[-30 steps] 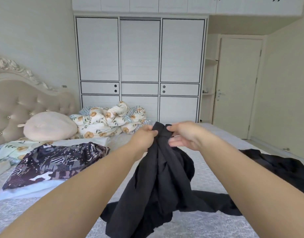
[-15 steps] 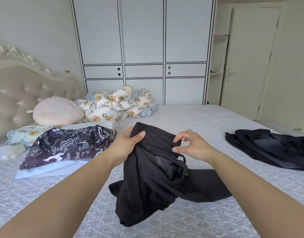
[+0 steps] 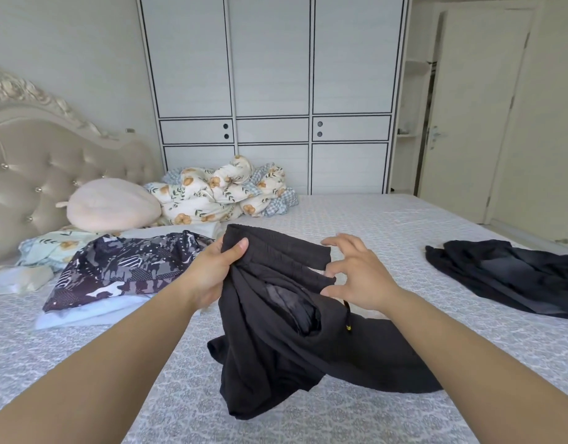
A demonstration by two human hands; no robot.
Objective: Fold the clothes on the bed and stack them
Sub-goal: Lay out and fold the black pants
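So from the head cam, the person is standing at the side of the bed (image 3: pixel 356 219), which is wearing a grey patterned cover, and both bare arms are reaching out over it. The left hand (image 3: pixel 212 277) is gripping the black trousers (image 3: pixel 276 331) at the elastic waistband, thumb on top of the fabric and the fingers curled underneath. The right hand (image 3: pixel 356 274) is hovering at the other end of the waistband with fingers spread and lightly bent, fingertips touching the edge of the cloth but not really clamping anything, so that one is reading as open. The trousers are hanging bunched from the left hand, with the legs trailing down onto the bedcover toward the right, and a drawstring with a yellow tip (image 3: pixel 348 326) is dangling just below the right wrist. Off to the left, a folded dark patterned garment (image 3: pixel 125 270) is sitting on top of a white folded piece (image 3: pixel 83 315). Another black garment (image 3: pixel 507 277) is lying crumpled on the right side of the bed, well apart from the hands. Further back, a pink pillow (image 3: pixel 112 205) and a floral duvet (image 3: pixel 221 193) are piled near the tufted headboard (image 3: pixel 35 174), with the white wardrobe (image 3: pixel 269 91) behind.
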